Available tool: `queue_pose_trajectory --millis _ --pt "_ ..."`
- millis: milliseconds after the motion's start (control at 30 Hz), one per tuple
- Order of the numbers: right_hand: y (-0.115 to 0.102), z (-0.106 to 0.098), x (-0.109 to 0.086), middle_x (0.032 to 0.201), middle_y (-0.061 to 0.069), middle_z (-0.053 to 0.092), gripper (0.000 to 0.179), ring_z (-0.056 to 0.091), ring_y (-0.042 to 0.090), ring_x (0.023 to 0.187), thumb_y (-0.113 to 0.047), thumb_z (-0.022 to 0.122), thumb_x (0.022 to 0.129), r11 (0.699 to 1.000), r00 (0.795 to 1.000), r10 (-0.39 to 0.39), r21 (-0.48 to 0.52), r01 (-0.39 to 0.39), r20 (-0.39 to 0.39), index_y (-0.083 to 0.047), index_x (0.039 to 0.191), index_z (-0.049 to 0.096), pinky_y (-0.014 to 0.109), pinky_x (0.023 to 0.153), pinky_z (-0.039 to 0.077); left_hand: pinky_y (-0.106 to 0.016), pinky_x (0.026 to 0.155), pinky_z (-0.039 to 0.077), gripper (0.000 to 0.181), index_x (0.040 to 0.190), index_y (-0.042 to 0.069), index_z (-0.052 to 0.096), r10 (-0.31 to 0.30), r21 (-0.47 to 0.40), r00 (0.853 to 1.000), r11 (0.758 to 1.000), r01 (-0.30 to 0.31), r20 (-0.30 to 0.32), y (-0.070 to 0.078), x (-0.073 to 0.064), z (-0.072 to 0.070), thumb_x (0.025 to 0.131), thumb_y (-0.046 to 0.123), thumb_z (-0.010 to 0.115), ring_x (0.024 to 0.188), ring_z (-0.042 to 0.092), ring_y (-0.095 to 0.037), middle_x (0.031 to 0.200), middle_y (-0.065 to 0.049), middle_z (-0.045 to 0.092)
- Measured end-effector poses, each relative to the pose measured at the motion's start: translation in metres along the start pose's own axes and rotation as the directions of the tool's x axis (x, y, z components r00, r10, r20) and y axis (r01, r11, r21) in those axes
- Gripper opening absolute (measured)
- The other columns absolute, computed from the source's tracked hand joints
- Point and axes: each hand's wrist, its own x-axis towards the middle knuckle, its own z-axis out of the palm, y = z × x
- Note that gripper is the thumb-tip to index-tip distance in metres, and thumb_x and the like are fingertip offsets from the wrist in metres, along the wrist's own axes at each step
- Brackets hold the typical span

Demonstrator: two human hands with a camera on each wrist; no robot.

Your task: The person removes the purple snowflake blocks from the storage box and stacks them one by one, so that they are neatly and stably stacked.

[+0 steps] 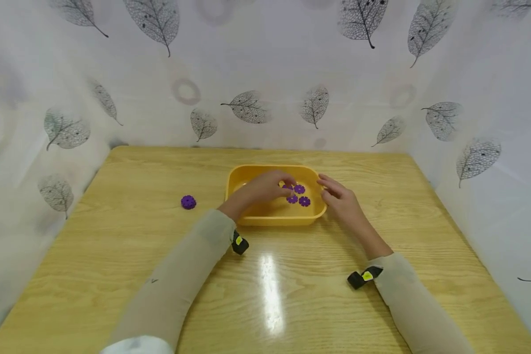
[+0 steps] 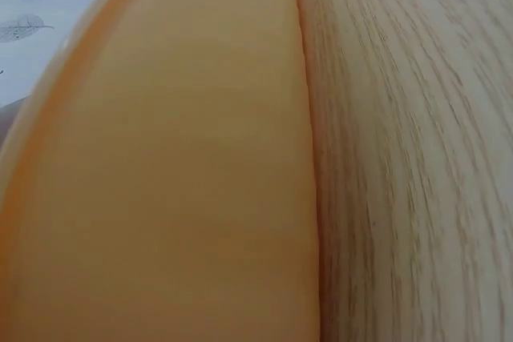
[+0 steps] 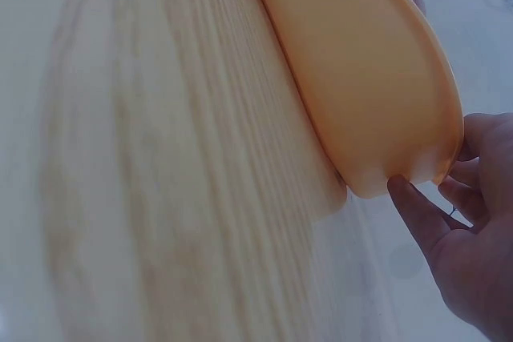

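Observation:
A yellow plastic bin (image 1: pixel 278 221) sits on the table, with several purple notched discs (image 1: pixel 304 201) lying on its floor towards the right end. My left hand (image 1: pixel 267 187) reaches over the near wall into the bin, above the discs. Its thumb and fingers are bent with a gap between them, and one disc is partly hidden behind them. At the bin's right end, my right hand (image 1: pixel 341 199) grips the rim. In the right wrist view the thumb (image 3: pixel 417 210) touches the outer wall while the fingers bend over the rim. The left wrist view shows only the bin's outer wall (image 2: pixel 184 158) and table.
Left of the bin, apart from it, a small stack of purple discs (image 1: pixel 188 202) lies on the wooden table (image 1: pixel 309 295). A white curtain (image 1: pixel 265 64) with a leaf print hangs behind the table and along both sides.

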Motion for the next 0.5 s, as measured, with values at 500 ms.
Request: queue_pose_trajectory --millis 500 --pt "0.0028 0.0003 0.0 0.159 -0.001 0.041 0.04 0.044 0.024 0.143 -0.02 0.055 0.105 1.0 1.0 0.024 -0.005 -0.024 -0.004 -0.008 0.143 0.057 0.041 0.116 0.037 -0.032 0.095 0.051 0.027 0.124 0.006 0.068 -0.021 -0.085 0.997 0.996 0.028 0.079 -0.0046 -0.001 0.0089 0.097 0.01 0.064 0.106 0.059 -0.02 0.117 -0.006 0.067"
